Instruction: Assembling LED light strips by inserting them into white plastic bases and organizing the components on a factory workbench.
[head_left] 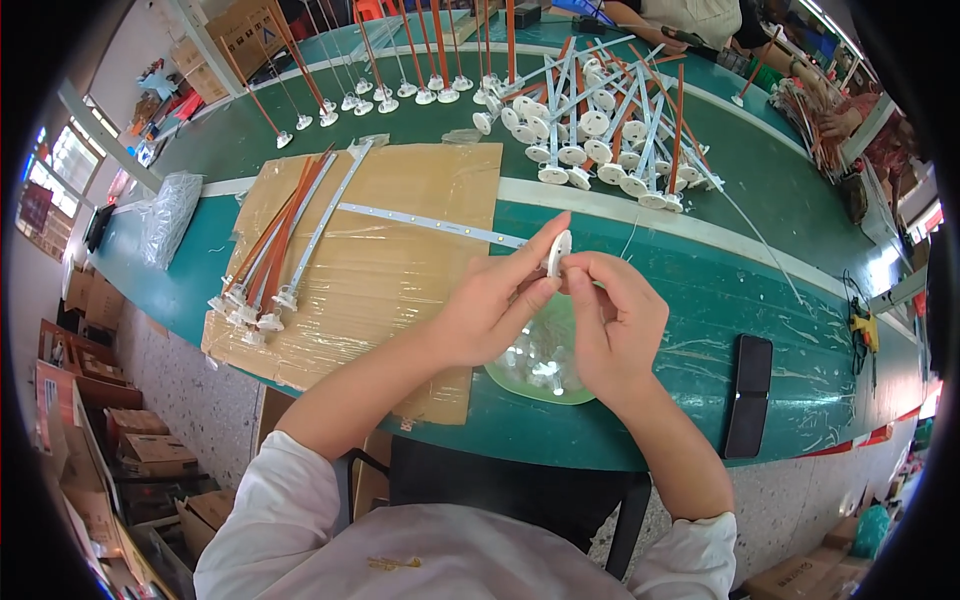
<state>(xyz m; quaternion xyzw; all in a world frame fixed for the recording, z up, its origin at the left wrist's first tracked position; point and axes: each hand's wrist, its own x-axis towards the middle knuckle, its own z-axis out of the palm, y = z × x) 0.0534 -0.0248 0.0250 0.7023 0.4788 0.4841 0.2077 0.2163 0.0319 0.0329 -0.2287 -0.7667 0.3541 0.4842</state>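
Note:
In front of me, my left hand pinches a white round disc between thumb and fingers, its face turned toward the right. A light strip dotted with LEDs runs from the disc leftward over the cardboard. My right hand is closed in a pinch at the disc's right side; whatever its fingertips hold is hidden. Under both hands stands a green bowl with small clear, shiny parts inside, partly covered by my hands.
Film-wrapped cardboard carries a bundle of brown and white strips with white ends. Beyond lies a heap of disc-ended strips, beside a row of upright ones. A black phone lies right. A person sits opposite.

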